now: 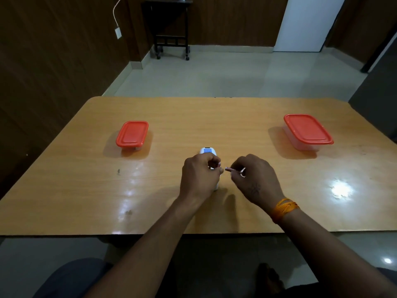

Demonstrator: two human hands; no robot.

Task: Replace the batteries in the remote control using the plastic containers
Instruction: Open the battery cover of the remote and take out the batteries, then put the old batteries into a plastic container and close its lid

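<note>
A white remote control (208, 151) lies on the wooden table (193, 117), mostly covered by my left hand (198, 177), which grips it. My right hand (254, 179) is just to its right, fingers pinched on a small battery (228, 169) whose tip points toward the remote. Two clear plastic containers with closed red lids stand on the table: the left container (132, 134) far left of the hands, the right container (307, 130) far to the right. What they hold is hidden.
The table's near edge runs just below my wrists. An orange band is on my right wrist. Beyond the table are a tiled floor, a dark wheeled stand (171, 29) and a white door (307, 22).
</note>
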